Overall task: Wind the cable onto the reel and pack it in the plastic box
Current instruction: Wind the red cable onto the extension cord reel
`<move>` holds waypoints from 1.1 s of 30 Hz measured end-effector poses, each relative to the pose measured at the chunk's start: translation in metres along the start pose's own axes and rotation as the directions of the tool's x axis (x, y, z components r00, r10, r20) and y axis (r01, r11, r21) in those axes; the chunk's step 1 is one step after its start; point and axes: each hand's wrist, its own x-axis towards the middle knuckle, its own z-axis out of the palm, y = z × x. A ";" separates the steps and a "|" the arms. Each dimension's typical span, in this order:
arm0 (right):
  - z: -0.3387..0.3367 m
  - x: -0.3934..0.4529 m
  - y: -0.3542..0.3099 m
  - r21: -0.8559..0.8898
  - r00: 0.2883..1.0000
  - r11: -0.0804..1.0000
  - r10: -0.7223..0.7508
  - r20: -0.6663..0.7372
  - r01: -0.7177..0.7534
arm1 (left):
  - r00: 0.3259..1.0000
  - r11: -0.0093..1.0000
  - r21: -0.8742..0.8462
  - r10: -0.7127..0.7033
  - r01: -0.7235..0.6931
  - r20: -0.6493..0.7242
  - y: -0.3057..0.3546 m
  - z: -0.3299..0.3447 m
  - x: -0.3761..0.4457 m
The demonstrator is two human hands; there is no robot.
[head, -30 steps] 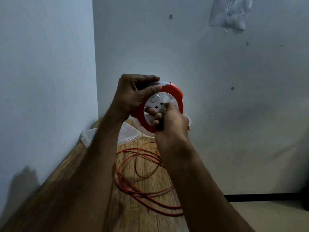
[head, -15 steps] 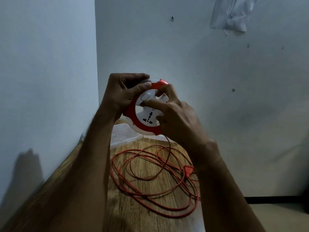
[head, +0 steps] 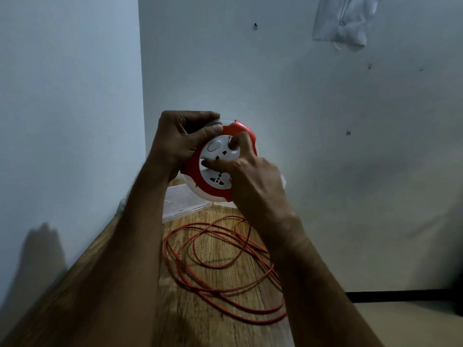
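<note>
- The reel [head: 220,164], a red disc with a white socket face, is held in the air above the far end of the wooden surface [head: 175,309], close to the corner of the walls.
- The left hand [head: 180,139] is closed around the reel's upper-left rim, thumb pressed on the front.
- The right hand [head: 253,176] rests on the white face, fingers curled and pressing into it; it grips no cable.
- The cable [head: 220,266] lies in loose orange loops on the surface, below the reel.
- The plastic box [head: 180,204] sits at the far left corner of the surface, just beyond the loops.
- Step in hand, as judged: winding, with most of the cable still unwound.
- The next move calls for turning the white face while the left hand steadies the rim, so the loops feed in without snagging.
</note>
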 end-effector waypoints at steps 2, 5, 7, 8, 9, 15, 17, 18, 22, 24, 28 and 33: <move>0.010 0.000 -0.008 0.033 0.996 0.998 0.062 -0.072 -0.059 | 1.000 1.000 0.006 0.002 -0.002 -0.010 -0.001 0.000 0.000; 0.020 -0.001 -0.015 -0.021 0.986 0.994 0.102 -0.134 -0.106 | 1.000 1.000 0.008 0.009 -0.009 0.002 0.000 0.000 0.000; 0.023 -0.001 -0.013 0.000 0.974 0.994 0.106 -0.201 -0.108 | 1.000 1.000 0.006 0.019 -0.019 0.011 0.002 0.001 0.000; 0.023 -0.002 -0.011 0.032 0.965 0.995 0.104 -0.239 -0.100 | 0.999 0.999 0.013 0.029 -0.029 0.017 0.003 0.002 0.000; 0.023 -0.002 -0.009 0.066 0.955 0.994 0.105 -0.276 -0.090 | 0.999 0.999 0.021 0.040 -0.040 0.024 0.003 0.002 0.000; 0.018 0.002 -0.010 0.244 0.901 0.960 0.224 -0.372 -0.137 | 0.998 0.998 -0.017 0.058 -0.058 0.025 0.006 0.004 -0.002; 0.018 0.004 -0.014 0.361 0.858 0.909 0.348 -0.378 -0.209 | 0.998 0.998 -0.034 0.062 -0.061 0.030 0.009 0.006 -0.002; 0.018 0.005 -0.015 0.452 0.828 0.856 0.432 -0.358 -0.251 | 0.997 0.997 -0.030 0.075 -0.074 0.034 0.011 0.008 -0.002; 0.023 0.006 -0.017 0.792 0.687 0.516 0.704 -0.177 -0.325 | 0.987 0.987 0.035 0.153 -0.155 0.046 0.014 0.016 0.000; 0.027 0.007 -0.020 0.889 0.615 0.297 0.788 -0.022 -0.349 | 0.984 0.983 0.064 0.169 -0.173 0.060 0.013 0.019 0.001; 0.014 0.008 -0.030 0.924 0.446 -0.251 0.818 0.362 -0.289 | 0.979 0.980 0.076 0.178 -0.186 0.101 0.010 0.022 0.001; -0.006 0.008 -0.025 0.876 0.535 -0.408 0.694 0.481 -0.259 | 0.985 0.986 0.050 0.153 -0.157 0.084 0.008 0.023 0.000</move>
